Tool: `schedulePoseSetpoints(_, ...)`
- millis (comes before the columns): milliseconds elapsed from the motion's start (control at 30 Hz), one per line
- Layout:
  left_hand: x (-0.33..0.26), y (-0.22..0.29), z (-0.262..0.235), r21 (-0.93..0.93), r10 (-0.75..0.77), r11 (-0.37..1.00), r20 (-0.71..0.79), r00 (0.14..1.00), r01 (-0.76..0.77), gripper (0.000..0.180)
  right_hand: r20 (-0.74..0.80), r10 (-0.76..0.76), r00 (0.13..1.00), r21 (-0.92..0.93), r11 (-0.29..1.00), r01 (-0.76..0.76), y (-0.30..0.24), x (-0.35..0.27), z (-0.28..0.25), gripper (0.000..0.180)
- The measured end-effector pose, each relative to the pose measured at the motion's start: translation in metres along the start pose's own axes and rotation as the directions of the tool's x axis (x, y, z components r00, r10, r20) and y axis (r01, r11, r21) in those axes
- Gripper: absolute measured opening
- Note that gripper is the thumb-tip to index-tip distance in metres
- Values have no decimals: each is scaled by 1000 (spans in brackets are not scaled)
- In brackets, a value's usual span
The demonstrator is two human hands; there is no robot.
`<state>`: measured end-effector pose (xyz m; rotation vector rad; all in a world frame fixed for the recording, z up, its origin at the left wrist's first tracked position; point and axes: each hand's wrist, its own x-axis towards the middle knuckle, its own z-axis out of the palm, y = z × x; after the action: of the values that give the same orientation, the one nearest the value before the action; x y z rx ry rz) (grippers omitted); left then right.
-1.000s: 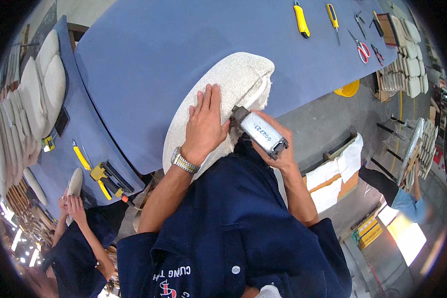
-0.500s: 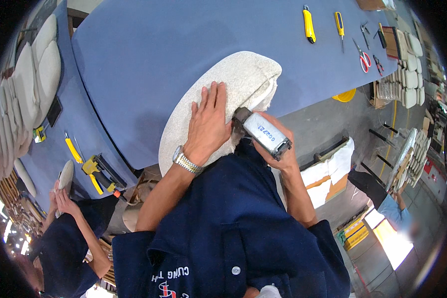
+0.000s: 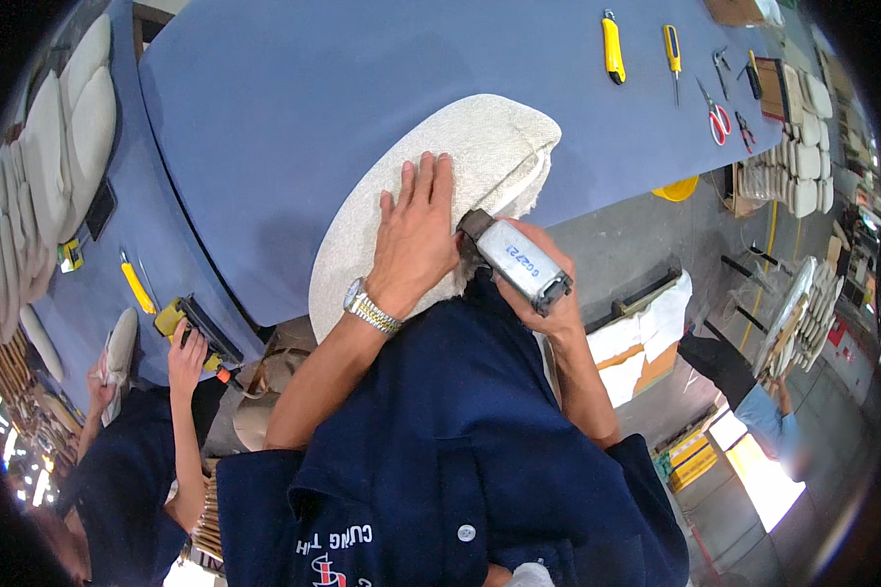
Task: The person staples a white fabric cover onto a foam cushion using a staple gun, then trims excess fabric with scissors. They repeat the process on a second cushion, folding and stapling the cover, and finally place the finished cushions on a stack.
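Note:
A curved cushion panel (image 3: 362,235) covered in off-white nubby fabric lies on the blue table top, its near edge against my shirt. My left hand (image 3: 413,230), a metal watch on its wrist, presses flat on the fabric, fingers stretched out. Wrapped round a grey staple gun (image 3: 522,259) is my right hand (image 3: 558,293). The dark nose of the gun meets the panel's right edge, where the fabric is folded over and frayed. Just what the nose touches is hidden.
On the blue table (image 3: 294,108) lie a yellow utility knife (image 3: 613,47), a yellow screwdriver (image 3: 672,49), red-handled scissors (image 3: 718,119) and pliers (image 3: 745,132). At left, a co-worker's hand (image 3: 188,357) is on a yellow-black staple gun (image 3: 206,331). Pale panels (image 3: 64,147) are stacked beyond.
The co-worker at left has moved one hand from the small pale panel to the yellow-black staple gun. My hands, the panel and my gun stay nearly the same.

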<state>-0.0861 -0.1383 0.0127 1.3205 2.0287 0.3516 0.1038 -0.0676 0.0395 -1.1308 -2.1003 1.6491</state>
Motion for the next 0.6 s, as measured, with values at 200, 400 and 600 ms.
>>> schedulePoseSetpoints(200, -1, -1, -3, -11, 15, 1000, -4, 1000, -15, 98, 1, -68, 998, -15, 998, 68, 9, -7, 1, 60)
schedulePoseSetpoints(400, -2, -1, -2, -33, 8, 999, 2, 1000, -8, 97, 86, 20, 996, 1, 1000, -20, -5, -3, -3, 58)
schedulePoseSetpoints(600, -1, -2, 5, -4, 22, 1000, -36, 999, -22, 99, 33, -2, 999, 33, 999, 1, -10, 0, 3, 55)
